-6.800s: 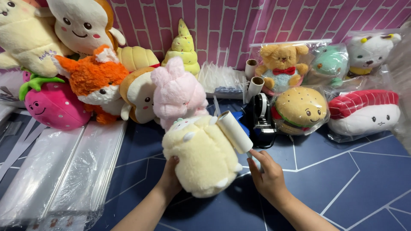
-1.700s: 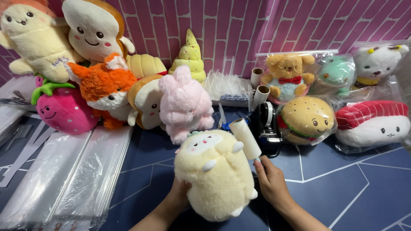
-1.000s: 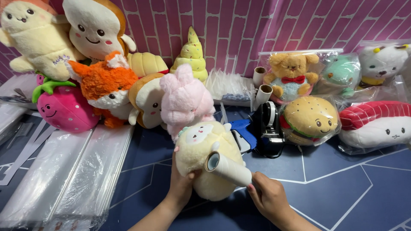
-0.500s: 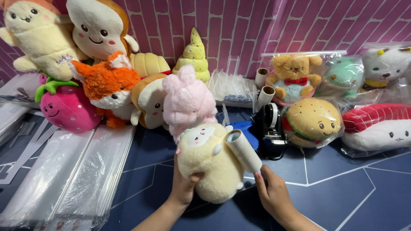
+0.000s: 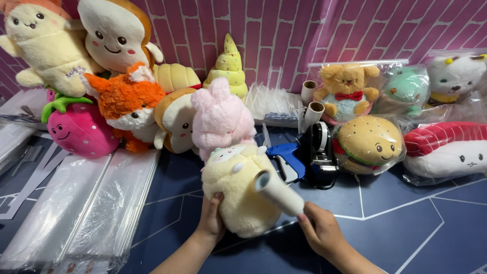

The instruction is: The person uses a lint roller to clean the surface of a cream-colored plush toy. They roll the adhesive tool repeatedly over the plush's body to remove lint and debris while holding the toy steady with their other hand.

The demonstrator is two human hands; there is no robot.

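The left hand (image 5: 212, 223) grips the cream plush toy (image 5: 241, 193) near the middle of the blue table (image 5: 406, 223). The right hand (image 5: 319, 233) closes its fingers around a lint roller (image 5: 279, 192) pressed against the toy's right side.

lint roller (image 5: 278, 193) handle hidden in right hand (image 5: 320, 231)

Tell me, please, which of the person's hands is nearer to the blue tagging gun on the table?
The right hand, which holds the lint roller, lies below and slightly right of the blue tagging gun. The left hand grips the cream plush further to the left.
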